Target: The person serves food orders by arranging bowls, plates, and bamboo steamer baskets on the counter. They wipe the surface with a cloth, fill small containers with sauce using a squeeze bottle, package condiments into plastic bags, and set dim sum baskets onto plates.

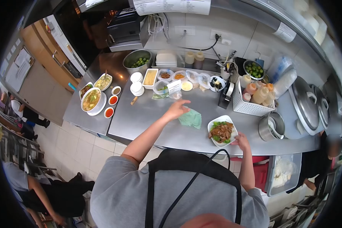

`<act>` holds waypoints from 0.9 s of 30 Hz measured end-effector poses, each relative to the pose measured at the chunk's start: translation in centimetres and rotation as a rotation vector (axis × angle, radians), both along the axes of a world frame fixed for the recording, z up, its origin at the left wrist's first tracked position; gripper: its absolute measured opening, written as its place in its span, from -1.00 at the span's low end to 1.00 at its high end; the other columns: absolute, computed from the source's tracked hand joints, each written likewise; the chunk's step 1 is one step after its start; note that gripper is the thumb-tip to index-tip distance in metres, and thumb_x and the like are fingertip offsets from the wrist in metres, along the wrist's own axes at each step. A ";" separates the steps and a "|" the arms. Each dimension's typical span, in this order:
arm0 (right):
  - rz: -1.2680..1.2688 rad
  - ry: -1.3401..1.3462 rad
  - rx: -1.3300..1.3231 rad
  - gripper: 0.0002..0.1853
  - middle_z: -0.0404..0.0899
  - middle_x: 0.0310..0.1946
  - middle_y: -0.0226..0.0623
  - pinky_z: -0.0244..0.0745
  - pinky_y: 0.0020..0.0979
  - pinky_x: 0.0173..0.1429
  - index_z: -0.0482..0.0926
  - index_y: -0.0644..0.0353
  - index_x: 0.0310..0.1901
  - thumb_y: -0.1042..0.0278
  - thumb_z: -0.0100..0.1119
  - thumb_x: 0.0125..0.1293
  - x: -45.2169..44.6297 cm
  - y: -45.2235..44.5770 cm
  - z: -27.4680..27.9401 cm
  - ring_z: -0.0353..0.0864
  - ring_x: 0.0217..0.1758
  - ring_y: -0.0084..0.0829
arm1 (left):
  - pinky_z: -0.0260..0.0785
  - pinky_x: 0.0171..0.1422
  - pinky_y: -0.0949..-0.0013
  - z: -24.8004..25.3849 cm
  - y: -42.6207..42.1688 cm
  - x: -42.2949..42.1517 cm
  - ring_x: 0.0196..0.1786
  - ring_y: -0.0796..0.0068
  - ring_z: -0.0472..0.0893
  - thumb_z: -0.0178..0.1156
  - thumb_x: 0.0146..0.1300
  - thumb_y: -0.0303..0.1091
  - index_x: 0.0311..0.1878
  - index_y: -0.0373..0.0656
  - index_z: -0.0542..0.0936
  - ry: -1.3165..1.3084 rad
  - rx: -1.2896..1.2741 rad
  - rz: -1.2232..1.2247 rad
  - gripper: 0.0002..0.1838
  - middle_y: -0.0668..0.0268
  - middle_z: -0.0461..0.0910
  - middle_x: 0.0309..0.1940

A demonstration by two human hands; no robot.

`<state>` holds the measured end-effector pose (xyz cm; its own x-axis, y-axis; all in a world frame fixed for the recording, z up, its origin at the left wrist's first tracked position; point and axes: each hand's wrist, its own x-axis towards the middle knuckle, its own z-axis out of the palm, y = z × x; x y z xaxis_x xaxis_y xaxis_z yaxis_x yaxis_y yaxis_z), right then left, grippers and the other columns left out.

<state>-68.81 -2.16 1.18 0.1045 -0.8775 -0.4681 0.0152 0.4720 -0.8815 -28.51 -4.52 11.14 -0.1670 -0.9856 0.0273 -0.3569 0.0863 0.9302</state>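
My left hand [177, 109] reaches over the steel counter with its fingers stretched out and nothing in them. Just below and right of it lies a crumpled green cloth [190, 119]. A white square bowl [212, 139] holds sliced brown meat [221, 133] on green leaves. At the bowl's lower right rim is my right hand [241, 141], its fingers closed on the edge. Beyond my left hand stand tubs of toppings, among them a tub of green leaves [160, 88] with a white label and a small cup of pale yellow contents [186, 86].
Filled bowls, including a soup bowl [91, 99], and red sauce cups [109, 112] stand at the left. A bottle basket [250, 105], a steel pot [271, 126] and large lidded pots [306, 102] line the right. Other people [51, 186] are at both sides.
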 end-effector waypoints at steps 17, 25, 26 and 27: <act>0.793 1.532 -1.281 -0.61 0.11 0.22 -0.26 -0.45 0.25 0.25 0.49 0.10 -0.06 0.21 0.01 0.04 26.6 -4.3 1.9 -0.20 0.36 -0.15 | 0.27 0.08 0.14 -10.8 0.5 1.0 -0.03 -0.02 0.42 0.20 -0.08 -0.29 0.21 -0.01 0.21 -0.617 0.143 0.135 -0.30 -0.01 0.35 0.01; 0.535 1.224 -1.096 -0.79 0.47 -0.24 -0.45 -0.31 0.22 0.26 0.59 0.15 -0.41 0.34 0.24 -0.18 25.3 -3.2 2.9 0.23 0.12 -0.34 | 0.38 -0.18 0.28 -9.9 0.7 0.5 -0.31 0.20 0.54 0.16 -0.11 -0.44 -0.20 -0.11 0.58 -0.360 -0.016 0.161 -0.70 0.05 0.54 -0.32; 0.478 1.137 -1.088 -0.82 0.48 -0.29 -0.46 -0.28 0.21 0.26 0.58 0.13 -0.47 0.33 0.27 -0.20 25.0 -2.9 3.3 0.27 0.07 -0.36 | 0.42 -0.33 0.35 -9.1 0.8 0.6 -0.46 0.30 0.57 0.15 -0.13 -0.47 -0.28 -0.17 0.61 -0.270 -0.055 0.161 -0.75 0.08 0.57 -0.40; 0.419 1.050 -1.079 -0.84 0.50 -0.33 -0.46 -0.24 0.19 0.25 0.56 0.11 -0.53 0.32 0.30 -0.22 24.8 -2.6 4.0 0.31 0.02 -0.38 | 0.42 -0.33 0.35 -8.9 0.7 0.8 -0.46 0.30 0.57 0.15 -0.13 -0.47 -0.28 -0.17 0.61 -0.273 -0.054 0.153 -0.75 0.08 0.57 -0.40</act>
<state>-44.00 -4.79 5.19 0.4606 -0.8269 0.3226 -0.7670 -0.5537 -0.3243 -27.70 -3.82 2.29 -0.0255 -0.9981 0.0552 -0.6050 0.0594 0.7940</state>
